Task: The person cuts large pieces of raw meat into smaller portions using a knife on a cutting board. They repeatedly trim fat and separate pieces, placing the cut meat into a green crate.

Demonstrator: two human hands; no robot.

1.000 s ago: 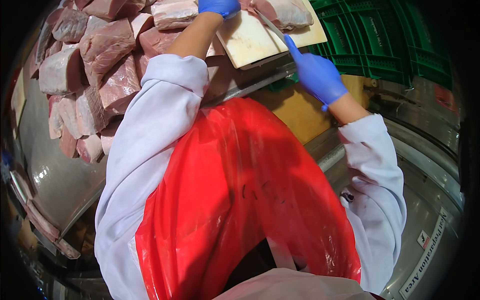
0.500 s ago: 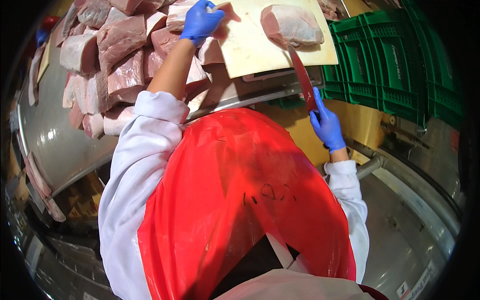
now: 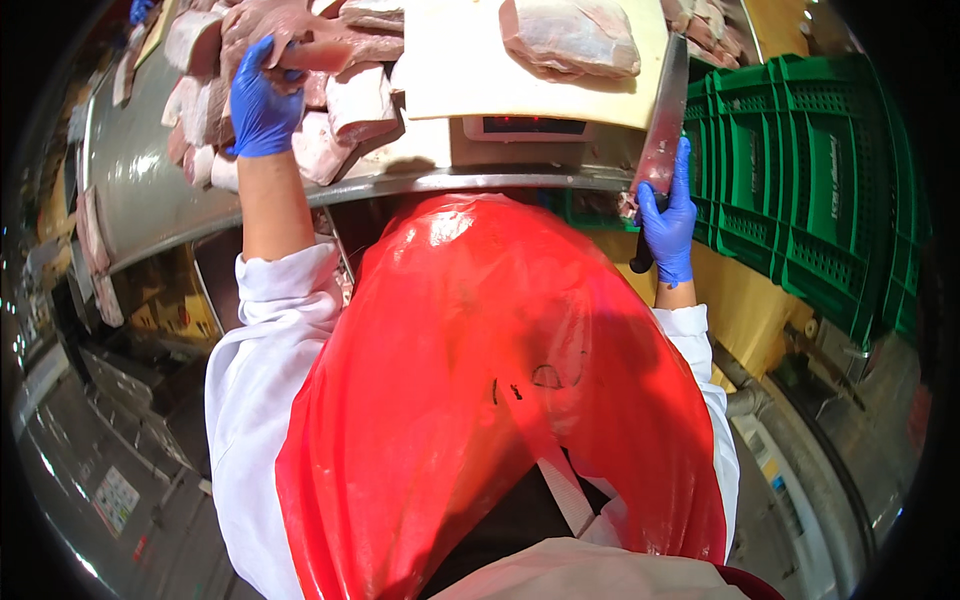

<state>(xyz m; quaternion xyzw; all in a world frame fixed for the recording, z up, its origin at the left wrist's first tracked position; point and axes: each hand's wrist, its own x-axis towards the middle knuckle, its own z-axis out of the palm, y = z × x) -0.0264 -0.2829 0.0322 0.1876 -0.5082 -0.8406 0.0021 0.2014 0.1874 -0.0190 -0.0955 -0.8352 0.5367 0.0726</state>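
My left hand point(image 3: 263, 105), in a blue glove, is closed on a thin piece of pink meat point(image 3: 325, 57) over the pile of raw meat chunks point(image 3: 358, 106). My right hand point(image 3: 667, 225), also gloved in blue, grips the dark handle of a long knife point(image 3: 660, 140), its smeared blade pointing away from me at the right side of the white cutting board point(image 3: 450, 80). A pale block of meat point(image 3: 568, 36) lies on the board. Below the board, a device point(image 3: 530, 125) with a red display shows.
Stacked green crates point(image 3: 780, 180) stand at the right, with more cut meat point(image 3: 700, 30) beyond the board. A steel counter edge point(image 3: 480, 180) runs before my red apron point(image 3: 480, 360). Long pale strips point(image 3: 95, 240) hang at the left edge. A small blue-gloved shape is at the far upper left.
My left hand has moved left from the board over the pile, carrying a meat piece. The knife has left the meat block and now points upward beside the board's right side.
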